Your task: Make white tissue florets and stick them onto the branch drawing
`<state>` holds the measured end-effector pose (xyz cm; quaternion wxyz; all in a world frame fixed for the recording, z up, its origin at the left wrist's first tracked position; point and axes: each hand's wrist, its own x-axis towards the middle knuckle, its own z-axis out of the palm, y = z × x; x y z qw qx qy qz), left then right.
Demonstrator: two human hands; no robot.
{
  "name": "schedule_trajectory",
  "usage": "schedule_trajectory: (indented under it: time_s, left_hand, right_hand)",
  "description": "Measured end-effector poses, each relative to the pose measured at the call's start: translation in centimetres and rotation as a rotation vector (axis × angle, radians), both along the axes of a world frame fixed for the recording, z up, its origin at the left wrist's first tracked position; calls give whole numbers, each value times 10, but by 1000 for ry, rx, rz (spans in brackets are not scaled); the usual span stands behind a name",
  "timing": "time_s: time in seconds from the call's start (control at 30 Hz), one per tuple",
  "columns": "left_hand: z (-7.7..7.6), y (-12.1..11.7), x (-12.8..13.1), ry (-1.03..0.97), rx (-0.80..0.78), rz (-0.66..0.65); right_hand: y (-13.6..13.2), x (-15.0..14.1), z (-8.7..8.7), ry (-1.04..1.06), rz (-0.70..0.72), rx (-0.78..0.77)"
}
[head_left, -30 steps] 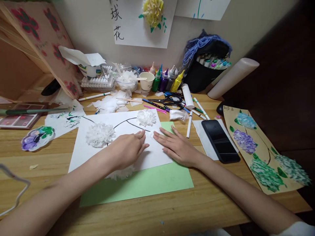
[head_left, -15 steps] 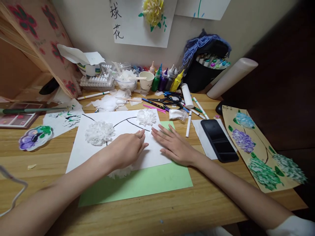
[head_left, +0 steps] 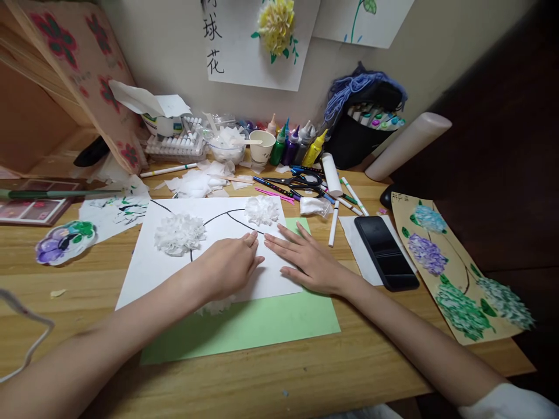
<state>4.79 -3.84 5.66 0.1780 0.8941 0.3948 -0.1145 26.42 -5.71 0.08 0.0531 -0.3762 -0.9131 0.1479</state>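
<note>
A white sheet of paper carries drawn black branches and ruffled white paper flowers, a large one at left and a smaller one near the top edge. Another white flower peeks out below my left wrist, mostly covered. My left hand rests on the sheet, fingers together and bent down at the tip of a branch, thumb apart; what lies beneath is hidden. Flat across the sheet's right edge lies my right hand, fingers spread, holding nothing. Green paper is underneath.
Right of my hand lie a phone and a finished flower picture. Behind the sheet are scissors, markers, tissue scraps, a paper cup and paint bottles. A painted pansy cutout lies at left.
Both hands keep nearly the same place on the sheet. My right fingertips have shifted slightly left, and the view has tilted a little upward.
</note>
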Motion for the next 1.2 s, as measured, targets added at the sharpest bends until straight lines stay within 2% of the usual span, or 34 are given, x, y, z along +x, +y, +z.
schedule_trajectory:
  time_s: [0.3,0.5,0.93,1.07,1.2]
  left_hand:
    - [-3,-1,-1,-35,-1,18]
    - [0,-2,1,-1,-5,-4]
    - [0,-4,2,-13,4,7]
    - [-2,-6,3,36,29,-5]
    - [-1,-7,4,26,33,2]
  right_hand:
    - [-1,-1,0,14,96,-23]
    - [-2,1,-2,10,-34,46]
    - [-3,4,-1,44,-95,26]
    - [-5,6,-4,27,-122,72]
    - [-9,7,-3,-5,-92,121]
